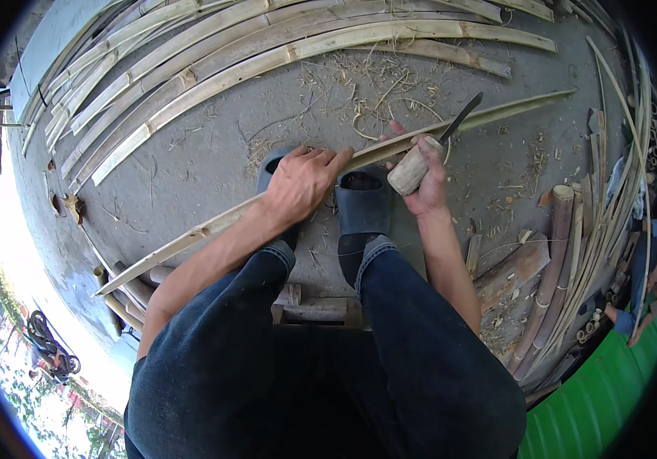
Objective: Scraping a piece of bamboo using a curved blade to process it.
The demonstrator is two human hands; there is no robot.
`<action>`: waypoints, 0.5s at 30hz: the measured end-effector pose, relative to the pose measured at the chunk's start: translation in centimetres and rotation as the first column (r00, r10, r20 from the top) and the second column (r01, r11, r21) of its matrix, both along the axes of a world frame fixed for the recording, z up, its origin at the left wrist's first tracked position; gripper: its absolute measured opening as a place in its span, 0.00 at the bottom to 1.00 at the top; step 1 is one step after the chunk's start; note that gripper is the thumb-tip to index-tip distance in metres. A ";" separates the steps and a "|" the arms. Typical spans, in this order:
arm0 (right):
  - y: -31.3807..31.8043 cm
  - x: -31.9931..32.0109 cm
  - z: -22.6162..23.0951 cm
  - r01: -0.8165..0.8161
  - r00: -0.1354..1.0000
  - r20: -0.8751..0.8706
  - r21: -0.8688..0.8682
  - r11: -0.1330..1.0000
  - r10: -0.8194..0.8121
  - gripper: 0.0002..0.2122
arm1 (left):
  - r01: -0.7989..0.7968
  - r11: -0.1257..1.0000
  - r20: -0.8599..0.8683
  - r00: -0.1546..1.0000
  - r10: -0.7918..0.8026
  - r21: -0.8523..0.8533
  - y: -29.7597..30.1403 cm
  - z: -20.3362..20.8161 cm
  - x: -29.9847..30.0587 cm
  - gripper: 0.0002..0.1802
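Observation:
A long split bamboo strip (213,223) lies slantwise across in front of me, its far end up to the right. My left hand (301,182) is closed over the strip above my shoes, its fingers wrapped round it. My right hand (430,174) grips the thick wooden handle of a knife (408,171). The dark, curved blade points up and to the right, close beside the strip. Some fingers of that hand show behind the strip; whether they press on it I cannot tell.
Several split bamboo lengths (233,67) lie across the far floor. Curled shavings (378,92) litter the concrete. Bamboo poles (550,268) and thin strips lie at the right, near a wooden block (513,271). Another person's arm (656,294) shows at the right edge by a green corrugated sheet (596,390).

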State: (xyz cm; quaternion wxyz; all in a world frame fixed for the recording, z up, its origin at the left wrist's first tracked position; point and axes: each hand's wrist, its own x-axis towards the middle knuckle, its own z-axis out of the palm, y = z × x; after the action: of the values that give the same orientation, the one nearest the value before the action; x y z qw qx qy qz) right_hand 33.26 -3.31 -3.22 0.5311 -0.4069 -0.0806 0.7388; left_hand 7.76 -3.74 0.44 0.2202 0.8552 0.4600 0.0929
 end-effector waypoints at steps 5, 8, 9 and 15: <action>2.2 0.7 -0.7 0.211 0.952 0.267 -0.203 0.956 -0.153 0.12 | -0.107 0.962 -0.095 0.992 0.086 -0.250 -0.8 1.5 -4.0 0.48; 3.0 4.7 -0.7 0.267 0.916 0.354 -0.189 0.945 -0.189 0.11 | -0.294 0.909 -0.252 0.942 0.223 -0.295 -5.0 1.5 -10.8 0.61; 3.5 5.1 -0.4 0.253 0.924 0.338 -0.195 0.948 -0.177 0.11 | -0.345 0.880 -0.338 0.912 0.232 -0.327 -7.1 1.6 -14.1 0.64; 6.4 12.6 1.2 0.342 0.891 0.380 -0.198 0.919 -0.249 0.12 | -0.392 0.918 -0.381 0.859 0.342 -0.058 -14.4 0.9 -25.1 0.37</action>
State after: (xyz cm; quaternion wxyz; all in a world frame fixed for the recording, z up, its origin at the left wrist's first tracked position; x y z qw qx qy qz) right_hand 45.87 3.05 -2.06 0.5575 -0.6043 -0.0123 0.5690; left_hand -17.38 -18.10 1.35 0.1660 0.7372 0.6525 -0.0575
